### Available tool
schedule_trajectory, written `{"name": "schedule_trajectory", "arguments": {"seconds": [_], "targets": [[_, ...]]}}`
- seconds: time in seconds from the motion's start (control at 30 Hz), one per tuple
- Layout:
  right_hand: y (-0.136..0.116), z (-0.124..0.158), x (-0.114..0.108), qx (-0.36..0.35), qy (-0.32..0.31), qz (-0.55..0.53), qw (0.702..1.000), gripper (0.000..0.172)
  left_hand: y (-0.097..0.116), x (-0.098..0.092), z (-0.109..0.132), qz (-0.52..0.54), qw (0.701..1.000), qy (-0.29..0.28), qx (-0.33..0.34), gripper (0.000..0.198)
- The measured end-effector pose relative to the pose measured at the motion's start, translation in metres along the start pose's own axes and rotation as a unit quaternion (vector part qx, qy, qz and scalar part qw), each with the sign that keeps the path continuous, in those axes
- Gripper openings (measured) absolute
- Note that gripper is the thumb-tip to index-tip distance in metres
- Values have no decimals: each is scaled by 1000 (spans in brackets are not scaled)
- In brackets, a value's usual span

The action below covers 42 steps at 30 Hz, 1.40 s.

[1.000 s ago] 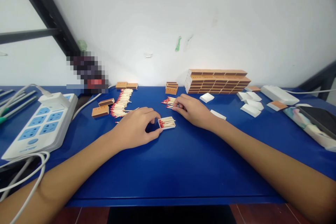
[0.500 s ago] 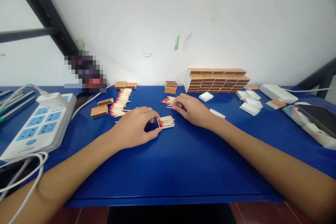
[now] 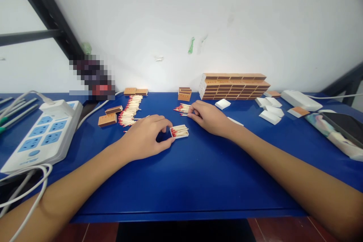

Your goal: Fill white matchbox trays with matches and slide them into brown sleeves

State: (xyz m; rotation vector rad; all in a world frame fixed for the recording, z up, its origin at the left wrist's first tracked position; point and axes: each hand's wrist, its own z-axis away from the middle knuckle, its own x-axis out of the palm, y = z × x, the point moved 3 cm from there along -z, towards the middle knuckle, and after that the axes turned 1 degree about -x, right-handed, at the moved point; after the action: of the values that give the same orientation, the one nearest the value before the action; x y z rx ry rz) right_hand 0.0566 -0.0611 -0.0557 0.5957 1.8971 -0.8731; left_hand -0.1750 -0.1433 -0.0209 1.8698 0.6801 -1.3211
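Note:
My left hand (image 3: 150, 137) grips the left end of a white matchbox tray (image 3: 181, 136) between thumb and fingers, on the blue table. Red-headed matches (image 3: 179, 131) lie in the tray, heads to the left. Behind it, my right hand (image 3: 205, 117) has its fingers pinched at the tail ends of a small pile of matches (image 3: 181, 109); whether a match is between the fingertips is hidden. A larger heap of matches (image 3: 131, 109) spreads beyond my left hand. Brown matchboxes (image 3: 107, 120) lie left of that heap.
Stacked matchboxes (image 3: 234, 87) stand against the wall. White trays (image 3: 270, 111) lie at the right, near a phone (image 3: 344, 124) and a white adapter (image 3: 301, 101). A power strip (image 3: 42, 136) with cables occupies the left side. More matchboxes (image 3: 184, 94) sit at the back.
My right hand has shifted very slightly to the right by the small match pile. My left hand and the tray have stayed in place.

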Motion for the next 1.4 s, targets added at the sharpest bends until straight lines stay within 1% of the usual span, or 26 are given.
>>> {"name": "schedule_trajectory", "arguments": {"seconds": [0.1,0.17,0.23,0.33,0.4,0.47,0.53,0.63,0.7,0.8,0.97,1.07,1.13,1.23,1.4], "targets": [[0,0,-2,5,-11,-8,1000,12,0,0,0,-1,1000,1,3,26],[-5,1,-7,4,-16,-27,1000,11,0,0,0,-4,1000,4,3,26],[-16,4,-13,3,-12,-54,998,9,0,0,0,-7,1000,7,2,26],[-38,10,-20,-11,-9,-86,996,8,-1,1,0,-7,1000,8,-1,24],[-52,14,-19,-29,-33,-97,994,9,-1,1,0,-4,1000,7,-1,23],[-57,16,-16,-45,-53,-106,992,11,-2,2,0,-1,1000,7,2,23],[-52,14,-14,-50,-40,-113,992,12,-2,2,0,-1,1000,10,6,23],[-32,9,-13,-34,26,-97,994,9,-2,2,0,-3,1000,14,11,23],[-19,5,-11,-21,41,-65,997,10,-2,2,1,-2,1000,13,12,24],[-10,2,-5,-10,23,-36,999,11,-1,2,1,0,1000,11,11,24],[-8,1,0,6,2,-34,999,12,-1,0,0,-2,1000,3,2,25],[-3,1,0,8,-7,-16,1000,15,0,0,0,-4,1000,0,-3,26],[1,0,-1,10,0,-5,1000,14,1,-1,0,-3,1000,0,-2,25],[4,-1,-2,15,15,-13,1000,7,1,-1,1,-3,1000,2,0,25],[2,-2,-2,22,14,-13,1000,14,0,0,1,-1,1000,2,-1,25]]}}
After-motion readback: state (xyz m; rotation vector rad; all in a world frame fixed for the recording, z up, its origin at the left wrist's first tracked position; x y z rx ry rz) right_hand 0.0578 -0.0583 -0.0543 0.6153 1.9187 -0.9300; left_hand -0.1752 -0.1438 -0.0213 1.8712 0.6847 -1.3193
